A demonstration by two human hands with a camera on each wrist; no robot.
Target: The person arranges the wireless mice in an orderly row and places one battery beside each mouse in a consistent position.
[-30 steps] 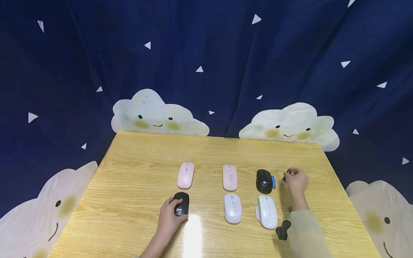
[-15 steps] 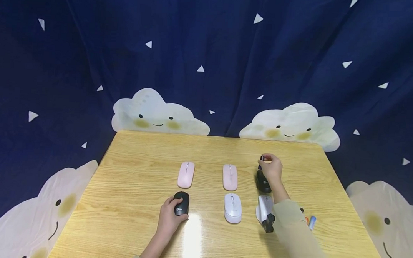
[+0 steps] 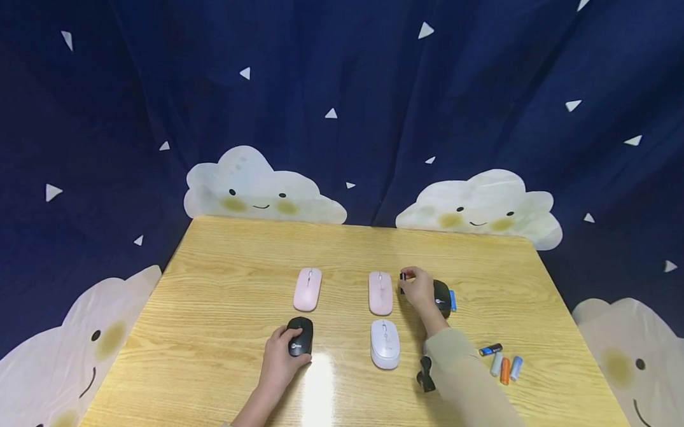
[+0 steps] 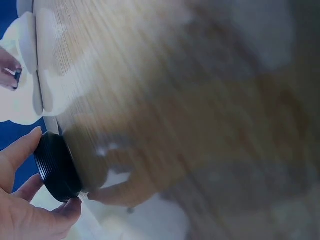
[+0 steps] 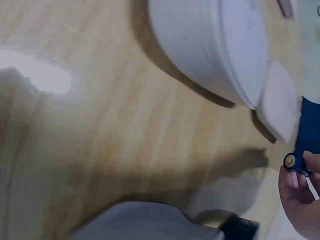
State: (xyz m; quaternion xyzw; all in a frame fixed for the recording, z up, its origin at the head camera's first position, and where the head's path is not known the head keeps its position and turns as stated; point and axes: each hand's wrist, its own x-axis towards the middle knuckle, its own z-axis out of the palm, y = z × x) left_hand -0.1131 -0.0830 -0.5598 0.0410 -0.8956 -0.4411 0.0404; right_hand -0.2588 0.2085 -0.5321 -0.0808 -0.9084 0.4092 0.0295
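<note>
On the left of the table, my left hand [image 3: 280, 360] grips a black computer mouse [image 3: 300, 336] by its sides. In the left wrist view the thumb and fingers clasp that mouse [image 4: 57, 167], its ridged edge toward the camera. Between thumb and fingertips, my right hand [image 3: 419, 288] pinches a small dark battery [image 3: 403, 282] near a pink mouse [image 3: 380, 293]. The right wrist view has the battery [image 5: 290, 161] with its round gold-coloured end facing out. Behind the right wrist, a second black mouse [image 3: 443, 299] is partly covered.
A blue object [image 3: 453, 300] lies against the second black mouse. Several batteries, including an orange one [image 3: 505, 370], lie to the right of my right sleeve [image 3: 472, 385]. Another pink mouse [image 3: 307, 290] and a white mouse [image 3: 385, 344] stand mid-table. A dark curtain [image 3: 348, 80] hangs behind.
My right hand has carried the battery leftward from the right side, over the second black mouse, to beside the pink mouse. The left hand has stayed on its mouse.
</note>
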